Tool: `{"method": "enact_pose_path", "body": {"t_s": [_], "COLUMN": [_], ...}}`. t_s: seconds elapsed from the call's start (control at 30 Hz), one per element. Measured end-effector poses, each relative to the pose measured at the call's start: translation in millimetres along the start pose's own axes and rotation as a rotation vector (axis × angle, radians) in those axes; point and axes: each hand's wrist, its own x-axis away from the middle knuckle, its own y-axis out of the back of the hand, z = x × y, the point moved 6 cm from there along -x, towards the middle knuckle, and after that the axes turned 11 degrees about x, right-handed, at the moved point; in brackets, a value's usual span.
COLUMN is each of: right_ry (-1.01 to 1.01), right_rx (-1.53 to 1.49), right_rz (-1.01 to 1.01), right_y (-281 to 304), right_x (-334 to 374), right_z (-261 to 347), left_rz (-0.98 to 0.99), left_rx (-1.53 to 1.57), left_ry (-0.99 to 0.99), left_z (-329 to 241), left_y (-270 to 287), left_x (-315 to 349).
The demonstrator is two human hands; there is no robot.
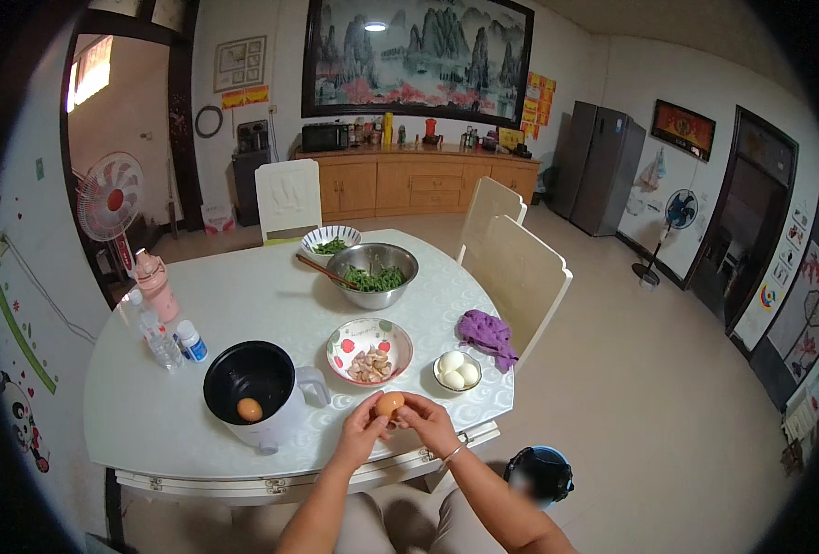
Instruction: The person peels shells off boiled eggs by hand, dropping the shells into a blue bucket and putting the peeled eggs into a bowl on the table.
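Both my hands hold a brown egg (390, 404) over the table's front edge. My left hand (363, 431) grips it from the left, and the fingers of my right hand (430, 425) close on its other side. Just beyond is a white bowl (335, 343) with red fruit prints, holding broken pieces of eggshell (370, 366). Several peeled white eggs (455, 369) sit in a small bowl (455, 389) to the right. On the left stands a white electric pot (285, 413) with a black inside, where another brown egg (249, 409) lies.
Farther back, a steel bowl (393, 294) holds chopped greens and a wooden stick or handle; a striped bowl (309, 242) stands behind it. A purple cloth (488, 336) lies at the right edge. Bottles, including a pink one (157, 288), stand left. A lined bin (539, 475) is on the floor.
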Motion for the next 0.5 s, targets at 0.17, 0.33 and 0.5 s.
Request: {"method": "enact_pose_path", "body": {"t_s": [0.17,0.33,0.5], "right_ry": [-0.036,-0.048,-0.079], "right_rx": [-0.081,-0.037,0.006], "right_rz": [-0.030,-0.099,-0.122], "right_y": [2,4,9], "right_x": [2,2,3], "right_z": [-1,-2,-3], "left_rz": [0.059,0.026,-0.044], "left_rx": [0.044,0.050,-0.067], "left_ry": [0.066,0.092,-0.020], "left_z": [2,4,-5], "left_y": [2,0,-6], "left_x": [-1,0,-3]}}
